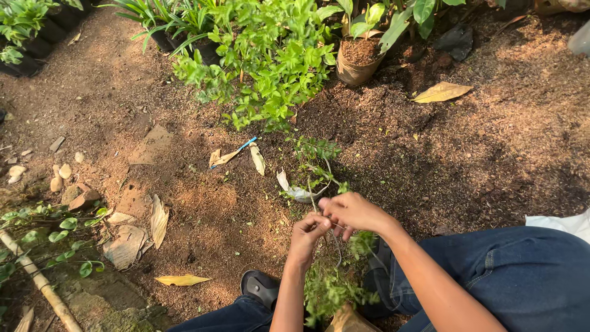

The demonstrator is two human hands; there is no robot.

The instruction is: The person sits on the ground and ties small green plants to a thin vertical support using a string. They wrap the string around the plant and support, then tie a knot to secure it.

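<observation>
While both hands are held close together above the small plant (329,289), a thin stem (314,203) is pinched between them. The plant sits between the knees, in a brown bag (347,320) at the bottom edge of the picture. The stem rises from the plant and runs up and away from the body, so its long line points toward the big green bush (264,55). The left hand (307,233) is closed, with its fingertips pressed on the stem just above the plant. The right hand (353,212) is closed too, and its fingers are curled over the same spot, touching the left hand. Both hands are about equally near the stem; the left one is a little lower, nearer the plant.

A thin pale string seems to hang down from the hands toward the plant, but it is too fine to be sure of. A white scrap (298,192) lies on the soil just past the hands, away from the plant. To the left of the plant, bare brown soil with dry leaves (158,221) is seen, so open room is found there. To the right of the plant, the room is filled by a blue-jeaned leg (522,276). A black sandal (261,286) is seen just left of the plant.
</observation>
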